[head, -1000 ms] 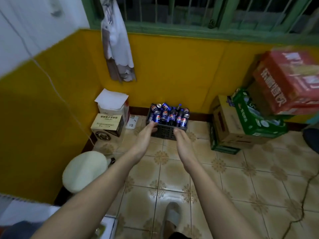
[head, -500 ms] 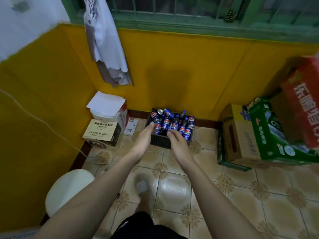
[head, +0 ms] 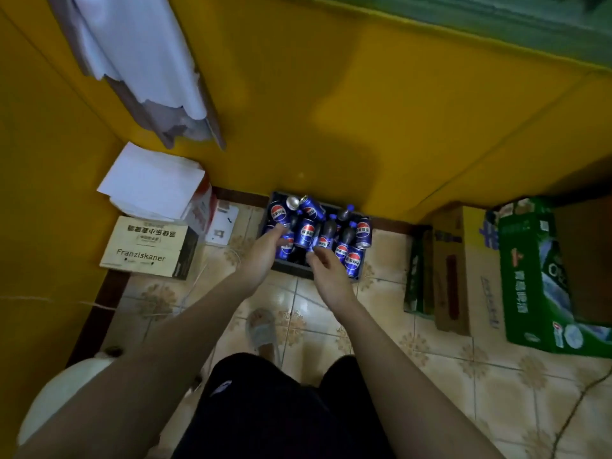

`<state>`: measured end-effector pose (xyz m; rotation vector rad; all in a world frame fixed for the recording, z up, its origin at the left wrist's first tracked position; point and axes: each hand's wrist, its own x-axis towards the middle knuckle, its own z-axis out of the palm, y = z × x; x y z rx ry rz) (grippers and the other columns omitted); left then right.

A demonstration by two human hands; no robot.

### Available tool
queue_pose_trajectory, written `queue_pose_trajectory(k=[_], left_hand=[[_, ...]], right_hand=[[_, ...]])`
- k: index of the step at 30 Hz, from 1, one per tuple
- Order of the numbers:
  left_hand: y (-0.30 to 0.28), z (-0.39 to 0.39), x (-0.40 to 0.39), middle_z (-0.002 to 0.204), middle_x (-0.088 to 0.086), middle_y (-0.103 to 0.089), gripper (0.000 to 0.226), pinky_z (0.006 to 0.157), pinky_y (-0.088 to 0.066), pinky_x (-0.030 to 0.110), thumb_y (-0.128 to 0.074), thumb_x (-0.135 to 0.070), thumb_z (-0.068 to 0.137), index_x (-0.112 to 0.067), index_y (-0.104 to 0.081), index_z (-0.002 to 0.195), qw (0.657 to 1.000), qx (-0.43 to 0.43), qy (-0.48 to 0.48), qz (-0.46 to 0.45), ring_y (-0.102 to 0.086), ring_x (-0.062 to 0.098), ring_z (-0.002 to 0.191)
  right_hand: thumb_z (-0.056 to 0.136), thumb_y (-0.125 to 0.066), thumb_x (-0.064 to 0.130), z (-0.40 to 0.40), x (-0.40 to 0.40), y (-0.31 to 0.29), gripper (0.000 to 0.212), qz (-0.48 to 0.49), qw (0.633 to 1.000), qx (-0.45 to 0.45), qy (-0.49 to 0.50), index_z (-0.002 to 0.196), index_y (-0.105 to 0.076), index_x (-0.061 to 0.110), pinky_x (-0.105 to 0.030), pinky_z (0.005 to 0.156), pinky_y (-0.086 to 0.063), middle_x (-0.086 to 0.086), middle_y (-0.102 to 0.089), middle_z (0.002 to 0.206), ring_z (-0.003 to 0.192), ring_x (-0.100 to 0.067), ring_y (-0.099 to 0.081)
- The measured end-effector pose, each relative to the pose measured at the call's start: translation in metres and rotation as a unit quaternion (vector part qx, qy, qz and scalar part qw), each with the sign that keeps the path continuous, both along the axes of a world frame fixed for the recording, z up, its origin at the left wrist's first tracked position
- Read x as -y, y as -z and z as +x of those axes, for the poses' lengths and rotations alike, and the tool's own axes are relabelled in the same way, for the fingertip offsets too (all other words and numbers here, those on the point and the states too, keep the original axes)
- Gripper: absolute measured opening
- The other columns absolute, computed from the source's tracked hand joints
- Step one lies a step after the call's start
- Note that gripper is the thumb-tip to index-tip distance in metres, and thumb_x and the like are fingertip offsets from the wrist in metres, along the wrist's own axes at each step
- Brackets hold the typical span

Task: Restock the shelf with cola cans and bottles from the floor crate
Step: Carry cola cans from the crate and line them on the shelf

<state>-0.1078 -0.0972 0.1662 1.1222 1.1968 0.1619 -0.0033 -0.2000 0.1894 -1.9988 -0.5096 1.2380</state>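
Both hands reach into the floor crate of cola.

Head view: around the crate (head: 291,267), a Franziskaner box (head: 150,247) lies at 9 o'clock with white paper (head: 152,180) stacked behind it, a brown carton (head: 463,276) and a green carton (head: 536,276) stand at 3 o'clock, and a cloth (head: 139,61) hangs on the yellow wall at 11 o'clock; a slipper (head: 263,329) sits on the tiled floor at 6 o'clock. The crate, against the wall, holds blue cola cans (head: 308,231) and dark bottles (head: 328,226), jumbled. The left hand (head: 265,256) has fingers spread, touching cans. The right hand (head: 328,273) has fingers curled at the cans; whether it grips one, I cannot tell.
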Motion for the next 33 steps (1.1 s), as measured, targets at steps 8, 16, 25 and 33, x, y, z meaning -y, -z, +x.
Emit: queue_pose_trajectory(k=[8, 16, 25, 33], left_hand=[[0.131, 0.043, -0.055, 0.111, 0.002, -0.065, 0.022, 0.076, -0.048, 0.028, -0.047, -0.038, 0.104, -0.026, -0.053, 0.123, 0.996, -0.077, -0.004, -0.033, -0.063, 0.018, 0.095], [0.326, 0.046, -0.065, 0.109, 0.006, -0.065, 0.04, 0.087, -0.047, 0.032, -0.064, -0.023, 0.095, -0.021, -0.056, 0.135, 0.96, -0.253, 0.119, -0.026, -0.063, 0.03, 0.108], [0.448, 0.106, -0.095, 0.132, 0.009, -0.06, 0.07, 0.087, -0.051, 0.04, -0.077, -0.025, 0.082, -0.015, -0.043, 0.142, 0.95, -0.302, 0.024, 0.068, -0.061, 0.031, 0.116], [0.49, 0.126, -0.08, 0.145, 0.015, -0.036, 0.102, 0.092, -0.051, 0.055, -0.076, -0.046, 0.081, -0.02, -0.012, 0.155, 0.88, -0.447, 0.084, 0.135, -0.052, 0.041, 0.124]], right_hand=[[0.103, -0.051, 0.031, 0.061, -0.084, 0.131, 0.037, -0.074, 0.996, -0.043, -0.022, 0.137, -0.051, 0.017, -0.022, 0.085, -0.039, 0.005, -0.054, 0.118, 0.106, -0.012, -0.053], [0.089, -0.061, 0.032, 0.123, -0.092, 0.347, 0.014, -0.229, 0.958, -0.073, -0.158, 0.096, -0.067, 0.021, -0.038, 0.078, -0.054, -0.003, -0.065, 0.085, 0.086, -0.024, -0.065], [0.095, -0.065, 0.028, 0.165, -0.168, 0.453, 0.05, -0.173, 0.979, 0.013, -0.107, 0.131, -0.041, 0.003, -0.032, 0.08, -0.043, -0.012, -0.062, 0.117, 0.108, -0.032, -0.06], [0.083, -0.063, 0.065, 0.159, -0.186, 0.501, 0.081, -0.249, 0.965, 0.002, -0.085, 0.138, -0.046, 0.008, -0.053, 0.084, -0.058, -0.013, -0.06, 0.123, 0.105, -0.034, -0.063]])
